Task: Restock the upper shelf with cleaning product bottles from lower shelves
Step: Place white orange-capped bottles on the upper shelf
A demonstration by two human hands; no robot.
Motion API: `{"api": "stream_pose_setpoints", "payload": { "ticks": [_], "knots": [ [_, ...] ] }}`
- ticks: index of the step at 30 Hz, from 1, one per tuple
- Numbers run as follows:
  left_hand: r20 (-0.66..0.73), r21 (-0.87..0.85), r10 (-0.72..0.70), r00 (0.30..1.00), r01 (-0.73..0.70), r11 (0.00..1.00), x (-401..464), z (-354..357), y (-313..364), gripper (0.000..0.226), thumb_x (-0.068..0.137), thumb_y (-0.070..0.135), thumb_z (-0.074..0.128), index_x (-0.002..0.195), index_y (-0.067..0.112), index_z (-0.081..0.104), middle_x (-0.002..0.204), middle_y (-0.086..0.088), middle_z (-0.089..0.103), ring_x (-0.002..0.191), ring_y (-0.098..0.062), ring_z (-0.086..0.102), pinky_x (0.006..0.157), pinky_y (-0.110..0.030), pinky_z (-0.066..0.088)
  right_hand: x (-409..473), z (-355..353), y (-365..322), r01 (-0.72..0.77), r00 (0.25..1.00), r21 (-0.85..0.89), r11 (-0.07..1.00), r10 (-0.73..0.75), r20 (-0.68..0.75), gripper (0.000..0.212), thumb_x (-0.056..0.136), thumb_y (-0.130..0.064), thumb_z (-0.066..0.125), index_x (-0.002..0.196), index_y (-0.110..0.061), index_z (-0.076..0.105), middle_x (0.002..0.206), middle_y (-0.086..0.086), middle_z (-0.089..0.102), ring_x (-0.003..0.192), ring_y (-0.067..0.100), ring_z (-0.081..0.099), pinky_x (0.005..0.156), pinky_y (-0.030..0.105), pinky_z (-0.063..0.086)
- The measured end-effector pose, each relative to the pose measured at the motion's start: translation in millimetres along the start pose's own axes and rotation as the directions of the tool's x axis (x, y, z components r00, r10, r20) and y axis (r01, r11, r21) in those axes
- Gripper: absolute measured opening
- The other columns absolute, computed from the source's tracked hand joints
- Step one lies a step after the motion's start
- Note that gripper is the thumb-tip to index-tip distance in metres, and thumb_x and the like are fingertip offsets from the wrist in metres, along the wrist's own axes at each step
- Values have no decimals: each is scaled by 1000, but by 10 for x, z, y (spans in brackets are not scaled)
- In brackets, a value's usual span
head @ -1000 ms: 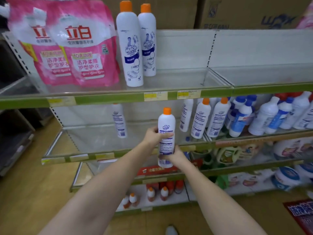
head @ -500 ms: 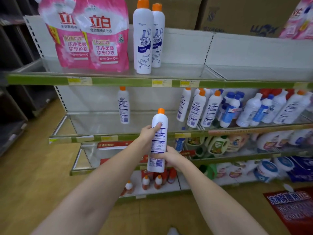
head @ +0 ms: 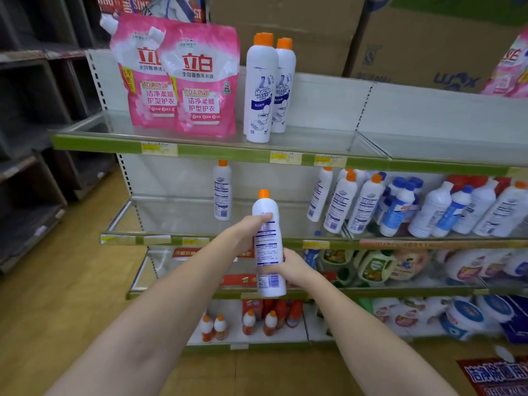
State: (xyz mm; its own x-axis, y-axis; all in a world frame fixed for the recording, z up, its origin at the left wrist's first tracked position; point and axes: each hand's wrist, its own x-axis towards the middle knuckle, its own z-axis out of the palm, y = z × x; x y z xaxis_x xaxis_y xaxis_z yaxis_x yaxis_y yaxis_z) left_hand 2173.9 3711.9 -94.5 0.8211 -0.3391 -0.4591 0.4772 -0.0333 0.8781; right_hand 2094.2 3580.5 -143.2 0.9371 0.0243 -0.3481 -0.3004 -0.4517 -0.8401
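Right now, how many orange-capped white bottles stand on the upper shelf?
2: front bottle and rear bottle, touching, right of the pink pouches. None seems hidden. Another is held by both hands.

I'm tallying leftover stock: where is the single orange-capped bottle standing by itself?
In the head view, the lone bottle stands upright on the second shelf, left of centre, above the left hand.

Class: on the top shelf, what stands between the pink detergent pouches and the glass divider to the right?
In the head view, two orange-capped white bottles stand beside the pink pouches; from them to the glass divider the top shelf is bare.
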Motion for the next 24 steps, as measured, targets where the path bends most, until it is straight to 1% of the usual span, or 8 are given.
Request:
{"api": "stream_pose_setpoints", "payload": {
  "ticks": [3,5,7,11,13,16,20,24],
  "knots": [
    [-29,-5,6,1000,-6,1000,-54,24,8,52,92,40,68,124,2,55,103,-14,67,89,-30,66,85,-42,56,-10,78,-4,21,997,-151,988,-32,-74,55,60,-44,89,107,-32,65,102,-8,73,93,12,71,89,43,59],
    [-75,-29,17,997,-19,999,-22,22,-35,87,71,52,83,134,4,47,106,-12,66,87,-29,68,76,-39,57,-42,159,-63,23,990,-291,956,-63,-126,56,60,-51,84,106,-34,59,101,-8,70,92,14,68,84,43,58],
    [-169,-30,16,986,-21,999,63,19,-101,123,46,62,90,144,12,35,121,-12,61,97,-31,67,82,-44,58,-98,264,-147,-18,976,-453,892,-82,-201,59,63,-56,78,111,-32,52,100,-5,69,89,21,68,77,40,57],
    [-381,111,116,917,-80,991,32,-33,-120,110,57,62,84,140,8,38,129,-12,52,112,-33,59,97,-48,51,-147,459,-270,-55,962,-600,798,-119,-247,57,76,-49,74,117,-20,47,104,5,68,93,30,68,71,38,54],
    [-438,129,135,889,-86,988,8,-106,-112,93,62,53,83,133,4,46,125,-13,54,109,-34,60,96,-48,52,-150,505,-302,-15,964,-597,802,-147,-221,59,76,-51,74,117,-18,48,103,5,67,91,29,68,74,42,58],
    [-443,68,141,886,-123,990,-34,-229,-31,90,47,46,82,121,5,50,110,-15,63,98,-36,66,90,-50,56,-137,509,-353,48,975,-548,835,-157,-154,64,73,-53,75,118,-19,44,105,4,65,92,27,66,76,45,59],
    [-351,-62,170,921,-203,977,-238,-296,113,81,50,36,92,113,2,54,98,-21,71,84,-38,73,82,-56,59,-129,480,-383,109,992,-261,959,-120,-28,86,62,-51,87,127,-25,38,113,-5,63,103,17,65,88,40,58],
    [-195,-175,233,953,-268,947,-482,-296,200,67,59,28,93,109,-3,62,89,-26,73,75,-39,72,77,-53,60,-141,422,-400,213,977,-60,975,-211,32,56,65,-29,92,112,-28,61,104,-7,73,99,13,69,91,40,58]
  ]
}}
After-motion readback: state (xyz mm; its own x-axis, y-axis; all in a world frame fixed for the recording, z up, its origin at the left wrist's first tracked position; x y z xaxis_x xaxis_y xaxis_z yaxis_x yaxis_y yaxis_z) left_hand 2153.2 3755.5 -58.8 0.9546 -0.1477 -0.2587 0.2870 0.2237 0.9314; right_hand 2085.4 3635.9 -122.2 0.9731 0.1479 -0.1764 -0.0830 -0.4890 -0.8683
